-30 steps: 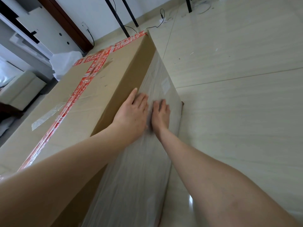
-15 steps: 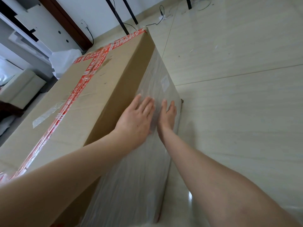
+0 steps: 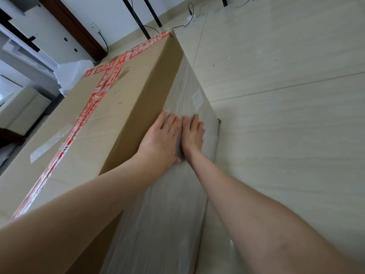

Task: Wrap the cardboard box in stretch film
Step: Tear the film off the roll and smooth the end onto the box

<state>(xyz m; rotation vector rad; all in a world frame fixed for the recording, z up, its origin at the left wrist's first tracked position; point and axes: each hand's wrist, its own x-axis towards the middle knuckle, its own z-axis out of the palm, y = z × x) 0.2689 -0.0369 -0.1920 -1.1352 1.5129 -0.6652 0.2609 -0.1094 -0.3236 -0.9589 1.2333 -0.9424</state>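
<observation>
The box point(image 3: 110, 123) stands on the floor point(image 3: 286, 135), its right side covered in film point(image 3: 183, 99). On that side, just below the box's top edge, the left hand point(image 3: 160, 139) and right hand point(image 3: 192, 133) press flat side by side, fingers straight.

Floor point(image 3: 286, 135): pale glossy tiles, thin grout lines. Standing on it: one large cardboard box point(image 3: 122, 119), its right side wall covered in stretch film point(image 3: 177, 204) down to floor level. Beyond the box: two slanted black legs point(image 3: 152, 14), a black cable point(image 3: 183, 24), crumpled white sheeting point(image 3: 73, 76). Small white scraps point(image 3: 229, 58) scattered right of the box.
</observation>
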